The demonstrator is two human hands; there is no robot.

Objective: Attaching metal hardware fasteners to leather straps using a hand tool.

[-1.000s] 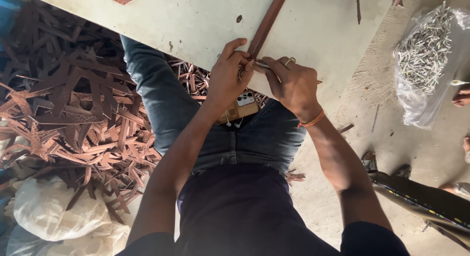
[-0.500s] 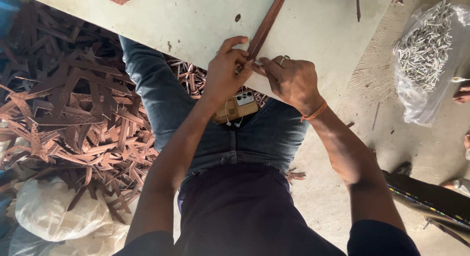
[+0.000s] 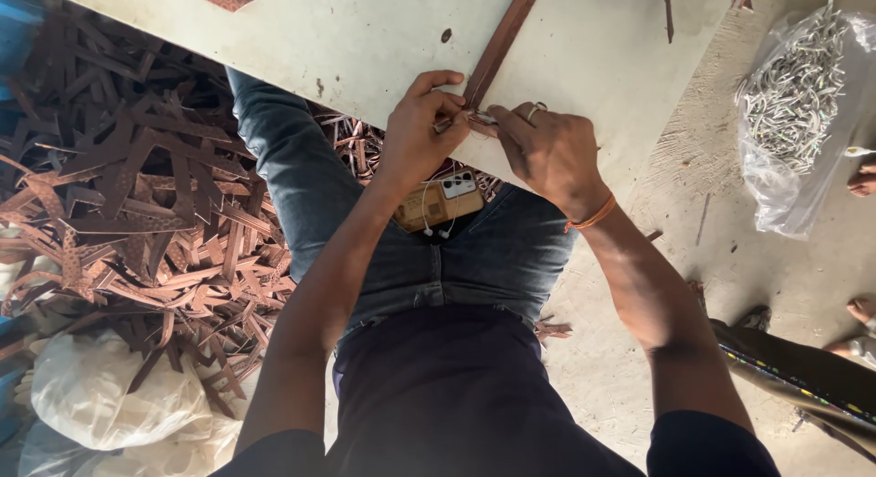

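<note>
A pale worktop [image 3: 365,48] slants across the upper frame, low over the lap of a seated person in blue jeans, so the near edge sits within easy reach of both arms. At nine o'clock a deep heap of brown leather offcuts [image 3: 137,212] spreads over the floor beside the left leg, close enough to drop or draw pieces without rising. Below it, at seven o'clock, lie bulging white sacks [image 3: 109,404]. At two o'clock a clear plastic bag of small metal fittings [image 3: 794,94] rests on the concrete floor, mouth loose, near the right arm.

A long brown leather strap [image 3: 497,48] runs from twelve o'clock down the worktop to its near edge, laid flat so the board supports its length while only the end is worked. There the left hand [image 3: 415,135] is curled shut around the strap's end, thumb over the top, pinning it against the edge. The right hand [image 3: 547,153], wearing a ring and an orange wrist thread, is closed too, its fingertips pinching a small metal piece [image 3: 474,119] against that same strap end; what the piece is cannot be told. A phone with white earphones [image 3: 443,203] lies in the lap at the centre, tucked under the worktop's edge out of the way.
</note>
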